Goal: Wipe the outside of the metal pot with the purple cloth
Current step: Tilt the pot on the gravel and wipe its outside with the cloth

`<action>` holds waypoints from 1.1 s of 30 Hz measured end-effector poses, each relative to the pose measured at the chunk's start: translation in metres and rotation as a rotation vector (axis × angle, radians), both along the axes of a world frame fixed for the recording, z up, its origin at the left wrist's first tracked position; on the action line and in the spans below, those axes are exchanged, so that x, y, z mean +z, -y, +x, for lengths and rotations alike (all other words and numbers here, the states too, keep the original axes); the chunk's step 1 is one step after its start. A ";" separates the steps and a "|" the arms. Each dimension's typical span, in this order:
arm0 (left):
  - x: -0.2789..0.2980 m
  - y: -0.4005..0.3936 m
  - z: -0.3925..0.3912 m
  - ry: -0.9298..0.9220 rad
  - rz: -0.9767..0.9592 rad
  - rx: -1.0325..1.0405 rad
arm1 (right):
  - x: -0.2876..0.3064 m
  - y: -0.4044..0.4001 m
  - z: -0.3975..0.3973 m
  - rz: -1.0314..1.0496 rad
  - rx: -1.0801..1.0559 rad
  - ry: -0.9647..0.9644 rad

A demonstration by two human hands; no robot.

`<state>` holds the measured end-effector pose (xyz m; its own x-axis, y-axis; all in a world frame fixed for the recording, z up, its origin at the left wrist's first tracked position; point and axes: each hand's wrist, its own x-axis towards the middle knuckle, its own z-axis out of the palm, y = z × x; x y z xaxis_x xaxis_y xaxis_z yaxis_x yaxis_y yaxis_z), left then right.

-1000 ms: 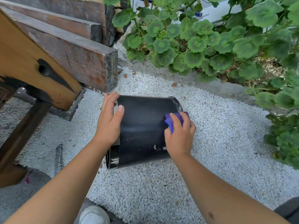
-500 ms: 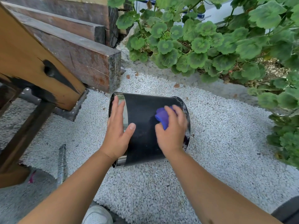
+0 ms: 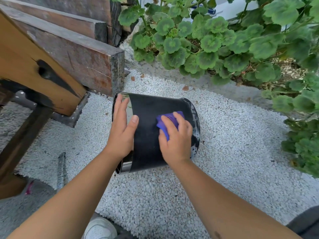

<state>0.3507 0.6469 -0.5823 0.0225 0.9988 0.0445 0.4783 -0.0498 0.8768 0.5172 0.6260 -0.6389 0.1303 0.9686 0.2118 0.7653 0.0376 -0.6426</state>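
Observation:
The metal pot [image 3: 148, 135] lies on its side on white gravel, its wall black with a shiny band at the left end. My left hand [image 3: 122, 128] rests flat on that shiny left end, fingers spread, steadying it. My right hand [image 3: 177, 140] presses a bunched purple cloth [image 3: 166, 119] against the black wall near the pot's right end. Most of the cloth is hidden under my fingers. Soapy flecks show on the right rim.
Heavy wooden beams [image 3: 72, 54] and a bench leg [image 3: 22, 140] crowd the left. Leafy green plants [image 3: 224, 42] fill the back and right. A ribbed metal rod [image 3: 61, 169] lies on the gravel at lower left, and my white shoe [image 3: 99, 228] shows at the bottom edge.
The pot has turned and shifted on the gravel, bringing its shiny end under my left hand. My right hand with the cloth has slid across the black wall.

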 end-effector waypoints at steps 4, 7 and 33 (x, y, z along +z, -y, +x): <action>-0.004 0.002 -0.013 -0.003 -0.040 0.025 | -0.024 0.006 0.030 -0.149 -0.108 0.043; -0.006 0.005 -0.010 -0.029 0.029 0.112 | -0.026 0.004 0.034 -0.169 -0.157 0.091; 0.003 0.004 -0.006 -0.316 0.092 -0.116 | 0.016 -0.011 -0.024 0.092 0.127 -0.023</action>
